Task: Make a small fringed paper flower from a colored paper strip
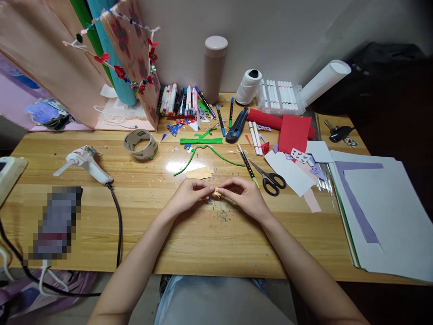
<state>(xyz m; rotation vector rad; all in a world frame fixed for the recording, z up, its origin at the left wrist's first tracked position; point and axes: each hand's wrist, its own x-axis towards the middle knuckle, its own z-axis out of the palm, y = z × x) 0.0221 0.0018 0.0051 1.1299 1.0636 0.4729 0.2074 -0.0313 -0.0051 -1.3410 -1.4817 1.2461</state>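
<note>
Between the fingertips of both hands is a small piece of yellow-orange paper [217,192], its lower edge looking frayed or cut into strips. My left hand [189,195] pinches it from one side. From the other side my right hand [244,195] pinches it too, the fingers hiding part of it. Just beyond lies a flat piece of the same yellowish paper [199,173]. A green wrapped stem [192,161] bends in an arc behind the hands. Black-handled scissors [273,182] and a dark dotted pen [246,162] rest close to my right hand.
At left are a white glue gun [88,164] with its black cord, a tape roll [140,144] and a pixelated phone [57,223]. A box cutter [237,125], red crepe paper [295,134] and markers [179,100] lie behind. Paper sheets [399,216] are stacked at right.
</note>
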